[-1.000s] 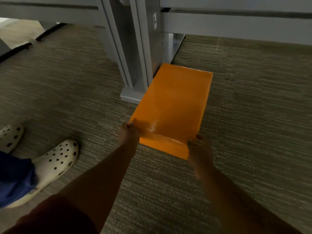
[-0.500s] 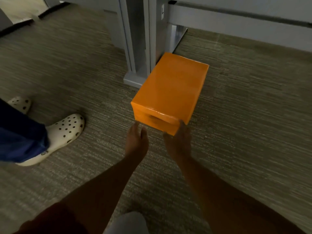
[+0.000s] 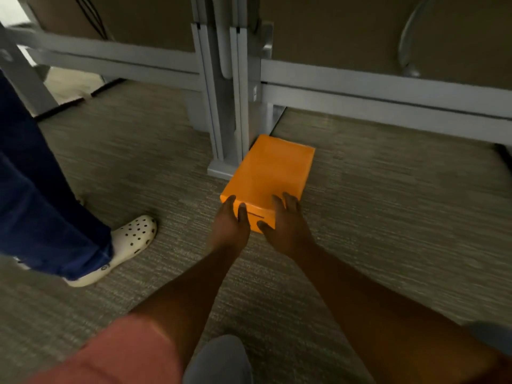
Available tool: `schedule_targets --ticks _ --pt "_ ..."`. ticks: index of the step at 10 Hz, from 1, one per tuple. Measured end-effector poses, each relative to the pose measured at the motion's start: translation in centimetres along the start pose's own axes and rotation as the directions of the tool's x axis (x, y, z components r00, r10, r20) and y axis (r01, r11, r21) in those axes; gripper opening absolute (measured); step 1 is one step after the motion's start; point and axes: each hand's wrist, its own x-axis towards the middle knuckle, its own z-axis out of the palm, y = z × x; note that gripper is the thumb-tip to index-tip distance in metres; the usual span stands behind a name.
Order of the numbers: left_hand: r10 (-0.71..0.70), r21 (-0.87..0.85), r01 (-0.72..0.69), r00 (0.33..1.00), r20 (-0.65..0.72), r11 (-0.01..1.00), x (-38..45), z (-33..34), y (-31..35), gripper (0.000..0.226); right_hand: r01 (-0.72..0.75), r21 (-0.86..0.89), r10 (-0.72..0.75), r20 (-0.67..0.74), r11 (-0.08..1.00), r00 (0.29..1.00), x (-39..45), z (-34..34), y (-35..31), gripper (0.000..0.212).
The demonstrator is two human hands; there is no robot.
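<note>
Head view, read from near to far: a pink sleeve [image 3: 119, 353] is seen at 7 o'clock of the picture and a grey knee [image 3: 219, 361] at 6 o'clock, and from there two bare forearms are stretched toward 12 o'clock. The left hand [image 3: 230, 228] is laid with straight fingers against the near left corner of the orange box [image 3: 274, 167]. The right hand [image 3: 285, 225] is spread flat over the near right part of the lid, with its thumb lowered onto the near end face. Nothing is clasped by either hand; the box is only touched.

The box is seated flat on the carpet [image 3: 388, 203], its long side run away from the hands, so that most of it lies at 12 to 1 o'clock of them. Its far left corner is set just beside the foot of the grey desk post [image 3: 224, 134], which stands at 11 o'clock of the box. The setting of the box on the floor by the post is therefore judged all but done; only a last nudge, or the lifting away of the hands, seems to be left.

A white clog [image 3: 130, 239] under a blue trouser leg [image 3: 41, 203] is found at 9 o'clock of the left hand, well apart. Grey rails [image 3: 388, 84] are seen farthest off, at 12 o'clock.
</note>
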Motion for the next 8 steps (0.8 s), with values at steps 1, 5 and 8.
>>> schedule_targets --ticks 1,5,8 --pt "0.085 -0.036 -0.086 0.996 -0.017 0.996 -0.4 -0.5 3.8 0.052 0.017 -0.042 -0.019 -0.051 0.999 0.998 -0.8 -3.2 0.2 0.083" --pt "0.398 0.025 -0.398 0.914 -0.08 0.917 -2.1 -5.8 20.6 0.048 0.055 -0.239 -0.098 -0.17 0.969 0.981 -4.2 -20.8 0.7 0.078" --pt "0.342 0.127 -0.344 0.939 0.034 0.93 -5.2 -12.8 25.7 0.05 0.19 -0.378 -0.179 0.065 0.906 0.982 -8.8 -29.9 -6.0 0.075"
